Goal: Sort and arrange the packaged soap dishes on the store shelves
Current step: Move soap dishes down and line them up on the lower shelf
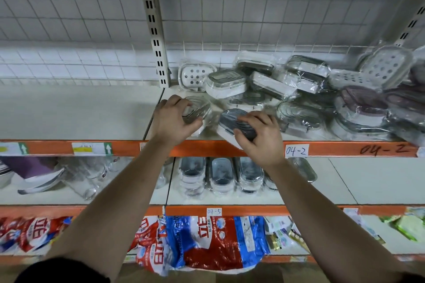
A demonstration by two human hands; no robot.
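Top shelf (80, 110): right hand (262, 138) fingers clamp over grey soap dish (230, 119), long axis diagonal, far-left to near-right; left hand (172, 122) fingers grip clear dish (197, 108).

We note a shop aisle: slotted metal upright (156, 37), orange shelf rails (333, 150) carrying price tags (92, 148) and a handwritten 04-2 label (296, 150), plastic-wrapped soap dishes (303, 89) piled above bagged detergent (207, 243).

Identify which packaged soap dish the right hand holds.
The dark grey-lidded dish, gripped by the right hand; the left hand grips a clear dish instead.
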